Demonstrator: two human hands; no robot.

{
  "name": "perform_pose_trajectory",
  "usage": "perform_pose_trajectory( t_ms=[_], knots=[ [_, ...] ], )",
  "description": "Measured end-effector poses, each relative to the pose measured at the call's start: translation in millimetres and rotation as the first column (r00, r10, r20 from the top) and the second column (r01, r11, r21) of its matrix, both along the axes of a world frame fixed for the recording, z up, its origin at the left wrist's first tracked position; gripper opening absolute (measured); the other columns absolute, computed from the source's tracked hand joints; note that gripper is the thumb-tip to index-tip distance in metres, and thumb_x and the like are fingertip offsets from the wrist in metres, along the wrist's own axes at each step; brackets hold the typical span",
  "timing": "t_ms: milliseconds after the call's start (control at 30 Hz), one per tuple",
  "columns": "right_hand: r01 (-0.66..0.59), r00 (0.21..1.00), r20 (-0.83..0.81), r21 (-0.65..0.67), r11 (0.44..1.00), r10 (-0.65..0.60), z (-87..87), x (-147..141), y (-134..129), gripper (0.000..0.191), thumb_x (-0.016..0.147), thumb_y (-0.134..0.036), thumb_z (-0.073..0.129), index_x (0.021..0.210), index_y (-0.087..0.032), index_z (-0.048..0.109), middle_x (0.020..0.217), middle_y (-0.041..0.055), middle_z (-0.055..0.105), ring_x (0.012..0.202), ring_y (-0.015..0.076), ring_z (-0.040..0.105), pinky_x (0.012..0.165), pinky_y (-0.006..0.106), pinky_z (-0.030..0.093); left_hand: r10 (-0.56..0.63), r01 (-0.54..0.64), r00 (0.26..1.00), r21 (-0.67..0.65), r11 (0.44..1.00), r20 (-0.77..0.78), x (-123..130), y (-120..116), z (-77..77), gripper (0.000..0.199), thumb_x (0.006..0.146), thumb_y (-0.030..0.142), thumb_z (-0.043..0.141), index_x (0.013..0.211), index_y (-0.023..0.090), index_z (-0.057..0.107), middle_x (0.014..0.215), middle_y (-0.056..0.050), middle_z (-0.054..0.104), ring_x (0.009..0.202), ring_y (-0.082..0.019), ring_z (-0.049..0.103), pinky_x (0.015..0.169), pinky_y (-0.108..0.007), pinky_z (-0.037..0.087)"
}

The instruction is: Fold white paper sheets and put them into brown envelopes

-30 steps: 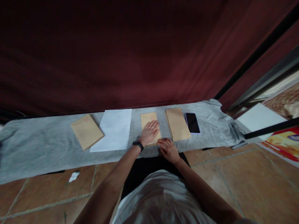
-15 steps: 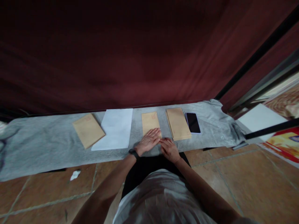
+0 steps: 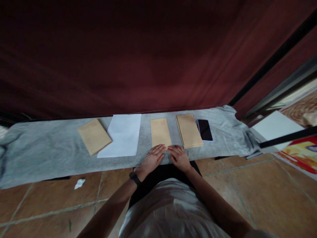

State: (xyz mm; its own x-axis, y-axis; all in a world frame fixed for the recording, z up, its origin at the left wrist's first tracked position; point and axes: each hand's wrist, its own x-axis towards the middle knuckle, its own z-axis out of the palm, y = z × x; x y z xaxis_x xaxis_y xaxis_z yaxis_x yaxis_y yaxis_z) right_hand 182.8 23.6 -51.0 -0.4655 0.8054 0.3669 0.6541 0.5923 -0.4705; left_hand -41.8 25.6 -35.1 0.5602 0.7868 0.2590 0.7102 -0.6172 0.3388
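A brown paper envelope [image 3: 160,132] lies flat in the middle of the grey cloth, with faint red print near its far right corner. My left hand [image 3: 153,158], a dark band on its wrist, rests its outstretched fingers on the near left corner of that envelope. At the near right corner lie the extended fingers of my right hand [image 3: 179,158]. The fingertips of both hands almost meet at the near edge, which they partly hide. Neither hand grips anything that I can see. To the right is a stack of brown envelopes [image 3: 189,130].
A phone [image 3: 205,130] lies right of the stack. White paper sheets [image 3: 125,135] lie to the left, partly under more brown envelopes [image 3: 94,136]. The grey cloth [image 3: 49,145] covers a narrow bench against a dark red curtain [image 3: 123,66]. A crumpled tissue [image 3: 79,183] is on the tiled floor.
My left hand has slid back toward me, from the envelope's face to its near edge, uncovering more of it. My right hand has barely moved.
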Motion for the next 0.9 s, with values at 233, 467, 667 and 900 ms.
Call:
perform_pose_trajectory(
  t_ms=[233, 467, 667, 900],
  knots=[
    [0.011, 1.0, -0.008, 0.009, 1.0, -0.011, -3.1, 1, 1, 0.037, 0.094, -0.015, 0.051, 0.129, -0.022, 0.064, 0.133, 0.0073, 0.067, 0.123, 0.0223, 0.061, 0.114, 0.047, 0.043, 0.105, -0.108, 0.993, 0.035, 0.994, 0.061, -12, -14, -3.4, 0.036, 0.103, 0.024, 0.045, 0.135, 0.019, 0.06, 0.14, -0.008, 0.063, 0.133, -0.02, 0.056, 0.112, -0.042, 0.049],
    [0.046, 0.999, -0.029, 0.012, 0.999, -0.045, -4.2, -1, 3, 0.029, 0.1, -0.021, 0.05, 0.124, -0.025, 0.067, 0.127, 0.0054, 0.07, 0.118, 0.0208, 0.063, 0.112, 0.044, 0.044, 0.183, -0.189, 0.97, 0.021, 0.982, 0.16, -11, -11, -7.3, 0.029, 0.103, 0.024, 0.046, 0.124, 0.021, 0.065, 0.13, -0.007, 0.069, 0.125, -0.02, 0.062, 0.108, -0.042, 0.052],
    [0.122, 0.991, -0.05, -0.012, 0.992, -0.122, -4.5, -5, 5, 0.027, 0.103, -0.026, 0.048, 0.118, -0.026, 0.07, 0.121, 0.0043, 0.072, 0.109, 0.0214, 0.065, 0.105, 0.042, 0.048, 0.205, -0.209, 0.958, 0.001, 0.978, 0.2, -8, -11, -3.2, 0.027, 0.103, 0.024, 0.045, 0.118, 0.021, 0.067, 0.125, -0.007, 0.071, 0.12, -0.021, 0.064, 0.107, -0.042, 0.053],
    [0.186, 0.983, 0.002, -0.054, 0.981, -0.186, 0.6, -10, 8, 0.027, 0.102, -0.024, 0.048, 0.118, -0.027, 0.07, 0.119, 0.0054, 0.072, 0.11, 0.0232, 0.064, 0.101, 0.041, 0.048, 0.236, -0.236, 0.95, -0.024, 0.971, 0.203, -5, -10, -0.4, 0.027, 0.103, 0.026, 0.045, 0.117, 0.023, 0.067, 0.123, -0.007, 0.072, 0.12, -0.021, 0.064, 0.106, -0.043, 0.053]
  ],
)
